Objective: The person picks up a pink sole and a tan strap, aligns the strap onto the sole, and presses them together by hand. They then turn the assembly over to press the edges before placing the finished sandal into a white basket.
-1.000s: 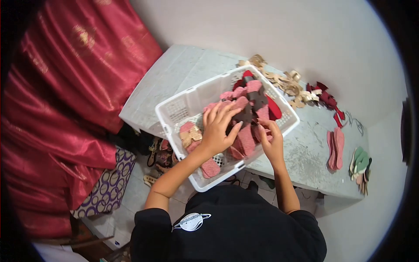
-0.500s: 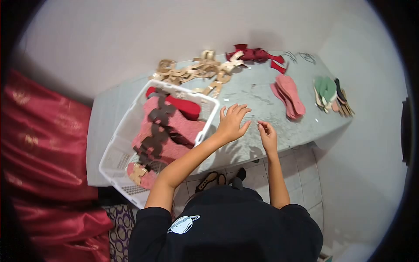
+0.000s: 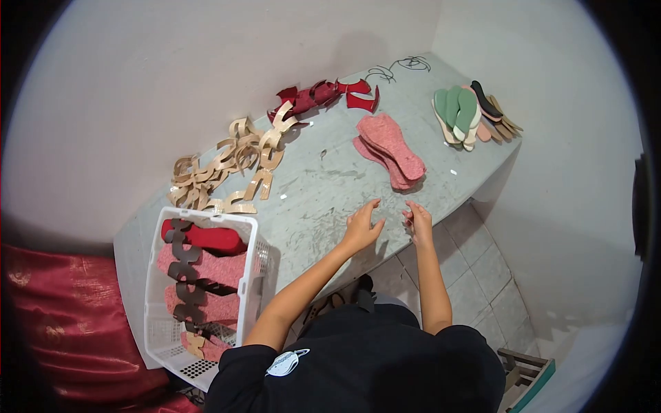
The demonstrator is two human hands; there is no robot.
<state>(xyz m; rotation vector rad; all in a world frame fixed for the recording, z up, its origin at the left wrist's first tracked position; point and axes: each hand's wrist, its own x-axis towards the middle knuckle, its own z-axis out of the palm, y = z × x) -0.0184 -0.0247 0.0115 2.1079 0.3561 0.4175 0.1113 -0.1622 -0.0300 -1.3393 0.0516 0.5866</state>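
My left hand [image 3: 363, 227] hovers above the near part of the grey table, thumb and fingers apart, with nothing seen in it. Just right of it, my right hand [image 3: 420, 224] is raised near the table's front edge. Its fingers are loosely bent with gaps between them, and no held object shows. Beyond both hands lies a stack of pink sole-shaped pieces [image 3: 390, 153], touched by neither. To the left, a white plastic basket [image 3: 250, 275] holds pink soles [image 3: 220, 267] with dark brown straps [image 3: 187, 272] across them, and a red sole [image 3: 215, 239].
Tan strap pieces [image 3: 241, 155] lie in a heap along the wall side of the grey table [image 3: 310, 189]. Dark red pieces [image 3: 313, 98] and thin black cords [image 3: 413, 64] are farther back. Green, cream and black soles [image 3: 463, 110] sit at the right end.
The view has turned, so the basket and table items appear farther left. Both hands have come lower in the view, closer to the table's front edge. The right fingers look less pinched.
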